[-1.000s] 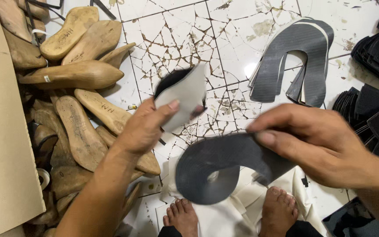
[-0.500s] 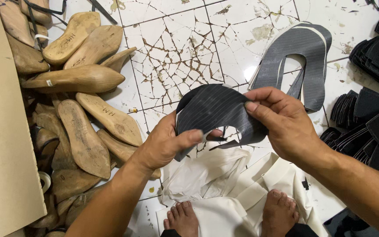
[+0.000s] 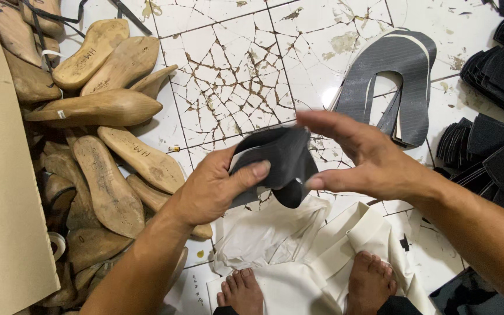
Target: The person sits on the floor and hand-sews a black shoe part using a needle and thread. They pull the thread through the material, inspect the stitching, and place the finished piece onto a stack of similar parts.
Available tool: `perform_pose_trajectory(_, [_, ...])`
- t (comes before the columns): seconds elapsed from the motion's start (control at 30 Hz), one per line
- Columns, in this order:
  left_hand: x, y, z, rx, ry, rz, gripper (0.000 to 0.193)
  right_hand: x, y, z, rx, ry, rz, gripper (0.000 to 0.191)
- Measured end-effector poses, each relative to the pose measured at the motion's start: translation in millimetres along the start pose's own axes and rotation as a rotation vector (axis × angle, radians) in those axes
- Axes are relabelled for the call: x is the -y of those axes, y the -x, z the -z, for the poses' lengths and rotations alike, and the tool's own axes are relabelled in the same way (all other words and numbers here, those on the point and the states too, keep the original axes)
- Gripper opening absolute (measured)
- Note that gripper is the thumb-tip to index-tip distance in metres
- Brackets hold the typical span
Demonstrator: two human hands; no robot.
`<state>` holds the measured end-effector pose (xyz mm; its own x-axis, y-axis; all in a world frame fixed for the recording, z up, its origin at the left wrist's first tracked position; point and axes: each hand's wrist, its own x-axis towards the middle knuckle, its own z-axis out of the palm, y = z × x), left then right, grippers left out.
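My left hand (image 3: 217, 185) grips a dark grey curved shoe-upper piece (image 3: 281, 163) with a white lining, thumb pressed on its face. The piece is folded over itself in front of me. My right hand (image 3: 368, 154) hovers just to its right, fingers spread, thumb tip touching the piece's edge. Below both hands lies crumpled white fabric (image 3: 298, 245) with my bare feet (image 3: 374, 280) on it.
A heap of wooden shoe lasts (image 3: 100, 111) fills the left, beside a tan board (image 3: 1, 192). A stack of grey U-shaped upper pieces (image 3: 392, 76) lies on the cracked white tile floor (image 3: 228, 76) at upper right. Piles of black cut pieces (image 3: 497, 140) line the right edge.
The dark piece went from spread between both hands to folded in my left hand. My right hand has let go of it and opened its fingers.
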<state>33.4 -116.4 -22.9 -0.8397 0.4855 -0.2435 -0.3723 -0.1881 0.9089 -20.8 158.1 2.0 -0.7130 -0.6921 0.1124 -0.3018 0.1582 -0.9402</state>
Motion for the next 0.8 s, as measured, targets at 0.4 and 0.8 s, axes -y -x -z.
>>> perform_pose_trajectory(0.4, [3,6,7,0.189,0.036,0.084,0.05,-3,10,3,-0.139,-0.355,-0.334,0.032])
perform_pose_trajectory(0.8, [6,4,13,-0.099,0.249,0.152,0.027,-20,30,-15,-0.134,-0.414,-0.68,0.048])
